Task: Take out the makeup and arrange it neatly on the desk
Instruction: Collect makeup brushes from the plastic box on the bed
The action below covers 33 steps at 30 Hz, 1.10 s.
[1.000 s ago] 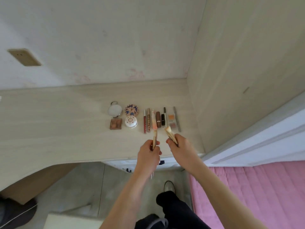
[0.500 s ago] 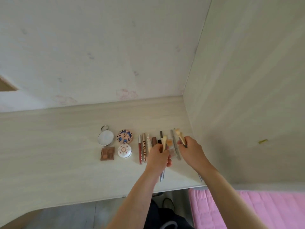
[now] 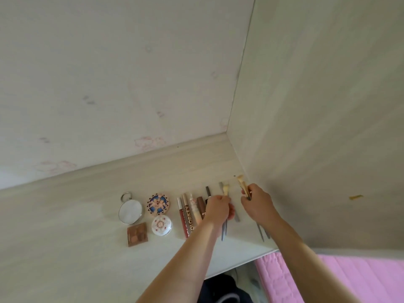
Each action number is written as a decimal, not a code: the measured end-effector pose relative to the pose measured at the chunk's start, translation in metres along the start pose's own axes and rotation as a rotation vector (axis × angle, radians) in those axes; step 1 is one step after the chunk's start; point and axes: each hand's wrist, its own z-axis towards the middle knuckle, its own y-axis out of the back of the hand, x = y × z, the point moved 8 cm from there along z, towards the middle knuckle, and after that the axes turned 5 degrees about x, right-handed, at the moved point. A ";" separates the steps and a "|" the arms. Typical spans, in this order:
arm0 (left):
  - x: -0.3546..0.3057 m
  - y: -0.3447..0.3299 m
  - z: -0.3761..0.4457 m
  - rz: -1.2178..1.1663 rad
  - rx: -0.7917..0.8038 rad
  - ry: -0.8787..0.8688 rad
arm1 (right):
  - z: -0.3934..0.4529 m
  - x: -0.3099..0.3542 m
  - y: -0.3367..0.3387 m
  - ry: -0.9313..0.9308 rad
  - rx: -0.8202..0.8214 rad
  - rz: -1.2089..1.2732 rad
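Makeup lies in a row on the pale wooden desk (image 3: 65, 237): a round mirror (image 3: 130, 211), a patterned compact (image 3: 158, 203), a white round compact (image 3: 161, 225), a brown eyeshadow palette (image 3: 137, 234), then lip tubes (image 3: 185, 215) side by side. My left hand (image 3: 218, 209) grips makeup brushes (image 3: 225, 190), bristles pointing away, over the right end of the row. My right hand (image 3: 258, 204) grips another pair of brushes (image 3: 242, 182) close to the side panel; their grey handles stick out behind the wrist.
A wooden side panel (image 3: 317, 127) walls the desk on the right, and a wall (image 3: 109, 73) stands behind. A pink quilted bed (image 3: 338, 278) lies below the desk's right end. The desk's front edge runs just under my forearms.
Both hands moved forward from the desk's front edge over the row's right end, carrying the brushes. My right hand shifted toward the side panel. The camera tilted upward.
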 end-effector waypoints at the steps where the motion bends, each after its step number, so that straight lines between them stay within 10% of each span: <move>1: 0.002 -0.002 0.004 -0.006 -0.010 0.022 | 0.002 -0.003 -0.001 -0.009 0.003 -0.008; 33: 0.009 -0.026 0.064 0.543 -0.281 0.011 | 0.072 -0.053 -0.029 -0.187 0.004 0.099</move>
